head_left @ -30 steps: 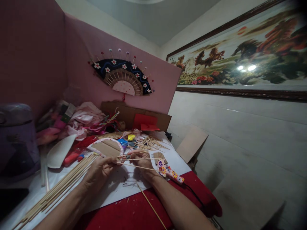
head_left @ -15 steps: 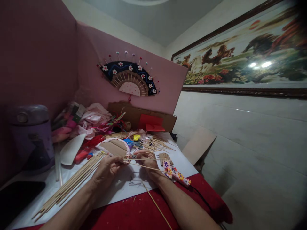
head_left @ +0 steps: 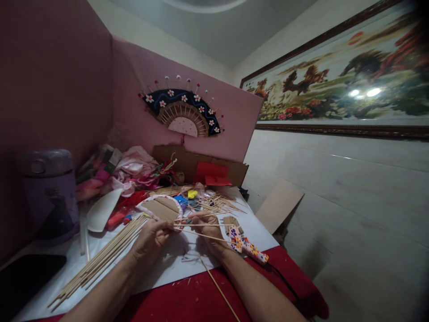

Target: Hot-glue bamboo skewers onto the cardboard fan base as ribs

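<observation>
"So, where are the two thin, pale wooden sticks (head_left: 203, 234)?"

"Lower centre of the frame, pinched in the fingers of the left hand (head_left: 152, 239), long axes running rightward and slightly apart."

"Which hand is nearer their far ends?"

"The right hand (head_left: 210, 231), just beside the left and behind the sticks; its fingers curl, but I can't tell what they grip."

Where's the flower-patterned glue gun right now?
In the head view, the flower-patterned glue gun lies to the right of the right hand, where the white sheet meets the red cloth.
</observation>
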A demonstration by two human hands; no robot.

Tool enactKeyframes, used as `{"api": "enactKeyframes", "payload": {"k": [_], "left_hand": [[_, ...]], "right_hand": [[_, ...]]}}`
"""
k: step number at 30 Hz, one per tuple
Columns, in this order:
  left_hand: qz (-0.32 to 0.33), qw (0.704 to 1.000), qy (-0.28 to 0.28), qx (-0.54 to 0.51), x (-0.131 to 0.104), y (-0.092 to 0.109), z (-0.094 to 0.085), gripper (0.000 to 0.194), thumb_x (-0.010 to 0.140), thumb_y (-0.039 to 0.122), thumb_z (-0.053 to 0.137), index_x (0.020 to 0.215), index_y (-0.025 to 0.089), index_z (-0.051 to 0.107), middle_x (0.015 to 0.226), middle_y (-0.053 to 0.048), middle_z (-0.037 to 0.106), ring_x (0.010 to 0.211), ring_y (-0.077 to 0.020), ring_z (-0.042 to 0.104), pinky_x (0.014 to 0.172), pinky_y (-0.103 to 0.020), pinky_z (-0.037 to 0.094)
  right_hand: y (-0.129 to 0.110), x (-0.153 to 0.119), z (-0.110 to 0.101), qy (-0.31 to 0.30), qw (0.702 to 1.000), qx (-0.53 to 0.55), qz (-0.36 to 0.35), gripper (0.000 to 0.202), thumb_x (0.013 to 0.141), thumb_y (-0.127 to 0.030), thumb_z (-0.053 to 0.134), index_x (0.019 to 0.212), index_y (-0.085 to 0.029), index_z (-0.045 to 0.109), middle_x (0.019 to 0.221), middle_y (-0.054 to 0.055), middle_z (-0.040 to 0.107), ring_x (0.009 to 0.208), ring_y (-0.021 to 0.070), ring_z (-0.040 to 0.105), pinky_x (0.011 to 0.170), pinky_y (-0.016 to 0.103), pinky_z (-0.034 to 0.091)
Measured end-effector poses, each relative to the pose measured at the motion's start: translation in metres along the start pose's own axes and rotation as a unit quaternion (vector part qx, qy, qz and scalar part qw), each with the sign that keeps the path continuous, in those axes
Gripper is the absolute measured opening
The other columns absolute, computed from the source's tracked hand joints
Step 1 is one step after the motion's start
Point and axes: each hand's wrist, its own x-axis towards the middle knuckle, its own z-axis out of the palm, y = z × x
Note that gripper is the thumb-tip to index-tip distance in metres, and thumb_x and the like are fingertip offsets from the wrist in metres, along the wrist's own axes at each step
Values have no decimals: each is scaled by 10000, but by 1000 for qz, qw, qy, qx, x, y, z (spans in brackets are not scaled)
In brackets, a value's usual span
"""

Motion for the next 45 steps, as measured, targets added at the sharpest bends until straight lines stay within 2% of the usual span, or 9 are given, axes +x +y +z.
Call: {"api": "enactKeyframes", "payload": {"k": [11,20,30,38,45], "left_hand": [[2,1000,4,7,-1,-1,-1,54,578,50,631,562,102,630,587,-49,647,546,-114,577,577,-213,486],[6,1000,1,-2,1,-3,-3,66,565,43,641,579,108,635,588,-41,646,540,-113,575,564,-214,490],[4,1000,7,-9,1,-3,-2,77,561,49,647,601,110,623,607,-46,656,555,-126,593,595,-229,498],[1,1000,14,-12,0,-2,0,98,562,35,640,595,121,609,605,-49,658,554,-136,600,596,-238,499],[2,1000,15,-8,0,-3,-2,92,572,45,640,583,135,626,607,-57,662,556,-145,602,599,-244,502]], "right_hand": [[4,2,-1,8,1000,-10,3,160,641,-345,728,693,-195,705,533,-10,577,463,102,389,466,239,252],[8,5,-4,1,1000,-7,-3,145,644,-327,712,692,-192,693,598,11,621,485,105,444,490,241,316],[12,5,-5,11,1000,0,8,117,632,-307,723,673,-210,672,556,-8,600,462,103,416,468,241,290],[9,7,-3,1,1000,16,9,115,637,-304,701,676,-198,682,607,11,640,469,98,442,468,232,293],[1,1,-1,10,1000,-4,14,164,642,-355,708,704,-206,678,584,-2,596,471,96,428,472,233,287]]}}
